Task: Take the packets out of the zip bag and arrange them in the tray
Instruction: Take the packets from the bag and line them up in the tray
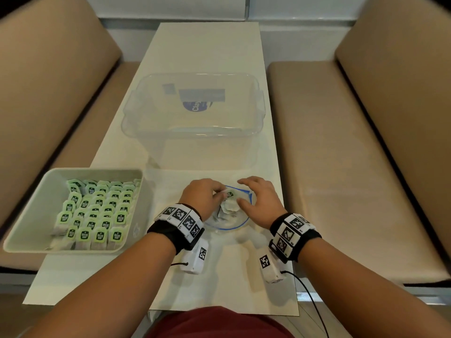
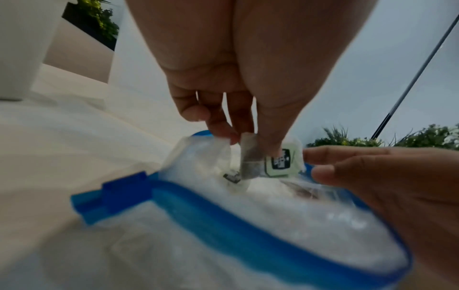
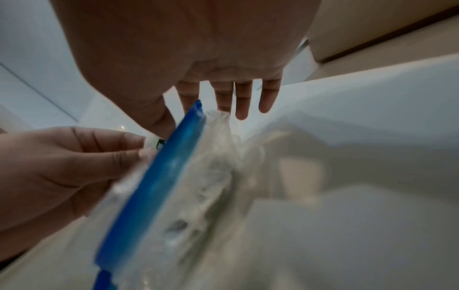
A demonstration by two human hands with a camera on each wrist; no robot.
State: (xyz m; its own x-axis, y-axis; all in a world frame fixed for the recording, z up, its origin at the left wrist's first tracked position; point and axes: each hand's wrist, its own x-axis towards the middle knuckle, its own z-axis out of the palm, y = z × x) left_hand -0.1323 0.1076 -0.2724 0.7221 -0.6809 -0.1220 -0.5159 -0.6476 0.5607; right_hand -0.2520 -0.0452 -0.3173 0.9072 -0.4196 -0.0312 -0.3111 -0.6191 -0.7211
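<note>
Fingers (image 2: 270, 145) of the left hand (image 1: 202, 195) pinched a packet (image 2: 250, 157) hanging lengthwise below them over the zip bag (image 2: 248, 225); right hand (image 1: 260, 198) lay relaxed alongside, tray (image 1: 29, 225) farther left.

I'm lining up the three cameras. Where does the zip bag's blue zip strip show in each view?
Head: blue zip strip curves thinly between both wrists, low centre.
Left wrist: broad blue band across the lower middle.
Right wrist: diagonal bar, left of centre.
Shared landmark: the left hand, visible in all three.
</note>
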